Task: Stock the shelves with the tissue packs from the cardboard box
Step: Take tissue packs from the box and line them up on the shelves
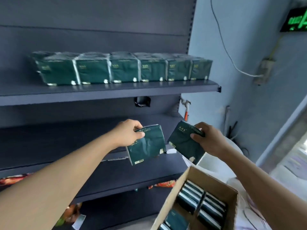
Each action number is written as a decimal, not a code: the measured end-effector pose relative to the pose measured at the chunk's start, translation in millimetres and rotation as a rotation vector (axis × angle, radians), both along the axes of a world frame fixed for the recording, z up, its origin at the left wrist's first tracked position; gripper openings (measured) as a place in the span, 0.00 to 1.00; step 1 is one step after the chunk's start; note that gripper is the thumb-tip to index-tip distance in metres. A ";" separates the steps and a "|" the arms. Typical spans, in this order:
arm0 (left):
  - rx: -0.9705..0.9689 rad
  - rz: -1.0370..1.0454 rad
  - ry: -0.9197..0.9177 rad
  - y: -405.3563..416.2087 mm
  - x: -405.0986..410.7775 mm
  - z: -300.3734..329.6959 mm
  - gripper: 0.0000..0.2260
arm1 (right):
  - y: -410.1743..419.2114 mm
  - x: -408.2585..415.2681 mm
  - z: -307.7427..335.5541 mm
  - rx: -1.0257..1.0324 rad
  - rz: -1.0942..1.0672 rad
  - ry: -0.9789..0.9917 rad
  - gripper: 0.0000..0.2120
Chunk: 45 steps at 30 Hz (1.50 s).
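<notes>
Head view of a dark grey metal shelving unit against a pale blue wall. The upper shelf (106, 94) carries a row of dark green tissue packs (123, 68), set side by side with their glossy film faces forward and white seams between them. Beneath it, the middle shelf (49, 138) lies in shadow, and a small dark bracket (142, 101) hangs under the upper shelf's front edge. The left hand (127, 132) grips the top edge of one tissue pack (147, 145), thumb on the front and fingers curled behind; the pack hangs nearly upright in front of the middle shelf's edge. The right hand (208, 138) pinches a second tissue pack (186, 143) at its upper right corner, and this pack is tilted, its lower corner pointing down toward the box. The two packs are near each other but apart — both soft, rectangular and wrapped in wrinkled film with pale lettering. The cardboard box (214, 185), plain brown and open-topped, sits at lower right; further packs (201, 203) stand inside it on edge in tight rows. Red-orange snack packets (163, 184) lie on the lower shelves. On the wall at right, a white cable (239, 70) runs to a mounted socket box (264, 70), and a green lit sign (295, 19) occupies the upper corner.
</notes>
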State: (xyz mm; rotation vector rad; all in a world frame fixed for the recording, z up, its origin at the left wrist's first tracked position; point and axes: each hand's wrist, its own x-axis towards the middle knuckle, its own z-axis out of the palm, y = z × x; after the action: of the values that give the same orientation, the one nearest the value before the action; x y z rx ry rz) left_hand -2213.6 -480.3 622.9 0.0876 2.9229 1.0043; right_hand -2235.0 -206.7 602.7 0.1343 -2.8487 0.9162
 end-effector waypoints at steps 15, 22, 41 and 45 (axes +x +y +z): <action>-0.209 0.216 0.237 -220.8 80.4 115.1 0.03 | -224.2 12.4 118.3 -0.102 0.346 0.196 0.05; -0.204 0.281 0.262 -331.6 100.4 151.3 0.04 | -334.0 16.2 160.7 -0.153 0.378 0.213 0.07; -0.192 0.481 0.328 -455.5 9.4 167.9 0.01 | -541.6 -135.5 225.2 -0.249 0.472 0.245 0.06; -0.186 0.509 0.324 -468.7 -27.4 162.5 0.02 | -575.9 -189.0 217.6 -0.146 0.515 0.226 0.11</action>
State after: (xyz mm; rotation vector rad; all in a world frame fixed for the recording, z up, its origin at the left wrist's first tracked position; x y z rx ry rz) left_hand -2241.0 -948.9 785.4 -0.5818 3.4120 0.8133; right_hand -2424.1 -782.6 820.4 0.9233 -2.5615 1.1055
